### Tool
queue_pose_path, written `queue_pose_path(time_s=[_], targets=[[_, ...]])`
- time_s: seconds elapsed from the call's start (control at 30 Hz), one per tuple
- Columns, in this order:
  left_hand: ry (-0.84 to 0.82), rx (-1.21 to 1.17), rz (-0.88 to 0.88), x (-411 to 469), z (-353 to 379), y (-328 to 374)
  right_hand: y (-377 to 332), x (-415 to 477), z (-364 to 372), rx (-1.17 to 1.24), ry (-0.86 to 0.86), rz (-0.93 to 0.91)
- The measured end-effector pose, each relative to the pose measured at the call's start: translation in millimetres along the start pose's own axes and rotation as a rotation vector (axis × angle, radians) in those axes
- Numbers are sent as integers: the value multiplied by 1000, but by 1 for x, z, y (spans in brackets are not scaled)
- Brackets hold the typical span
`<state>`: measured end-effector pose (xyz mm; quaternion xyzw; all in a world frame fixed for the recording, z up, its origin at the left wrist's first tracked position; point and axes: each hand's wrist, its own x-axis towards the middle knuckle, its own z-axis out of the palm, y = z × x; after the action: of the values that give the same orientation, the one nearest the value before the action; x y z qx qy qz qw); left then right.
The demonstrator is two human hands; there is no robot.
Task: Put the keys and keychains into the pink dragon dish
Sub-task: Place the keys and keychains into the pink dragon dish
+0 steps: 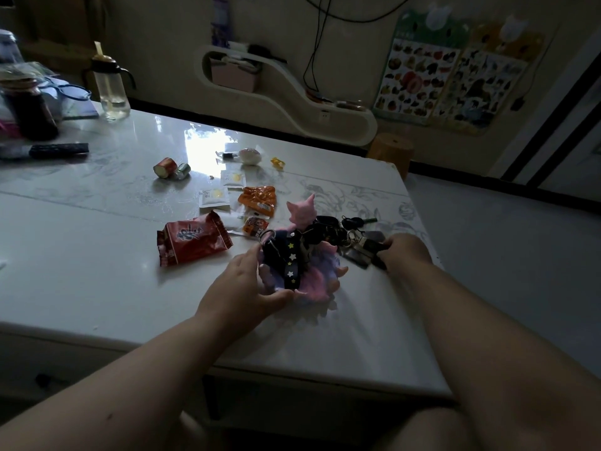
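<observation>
Near the table's [97,288] right edge, my left hand [242,288] grasps the pink dragon dish [320,283] holding the star-strap keychain [291,258], while my right hand [405,247] pinches the keys [357,244] beside it.

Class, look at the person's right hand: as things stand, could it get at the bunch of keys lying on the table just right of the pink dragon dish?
Probably yes. The right hand is already at the bunch of keys, fingers on its near edge. Nothing lies between them; the pink dragon dish sits alongside.
</observation>
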<state>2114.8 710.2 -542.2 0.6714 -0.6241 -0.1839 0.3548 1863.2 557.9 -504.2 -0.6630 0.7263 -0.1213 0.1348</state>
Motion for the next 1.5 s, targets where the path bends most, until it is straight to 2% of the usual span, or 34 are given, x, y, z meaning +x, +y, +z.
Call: queue_pose_path(time_s=[0.07,0.33,0.57,0.77,1.17,1.5], targets=[[4,0,-1,0,0,1,3,-3,-3,72,4,-6],[10,2,-1,-2,0,3,2,-24,-32,460,230,-39],[-5,-1,-11,-5,-1,5,-31,-53,-92,615,358,-248],[-11,4,-26,-4,-2,6,-46,-79,-130,713,410,-344],[-16,37,-46,-5,-1,6,-73,-105,-125,795,274,-437],[-12,26,-37,-6,-1,6,-81,-92,-53,731,173,-325]])
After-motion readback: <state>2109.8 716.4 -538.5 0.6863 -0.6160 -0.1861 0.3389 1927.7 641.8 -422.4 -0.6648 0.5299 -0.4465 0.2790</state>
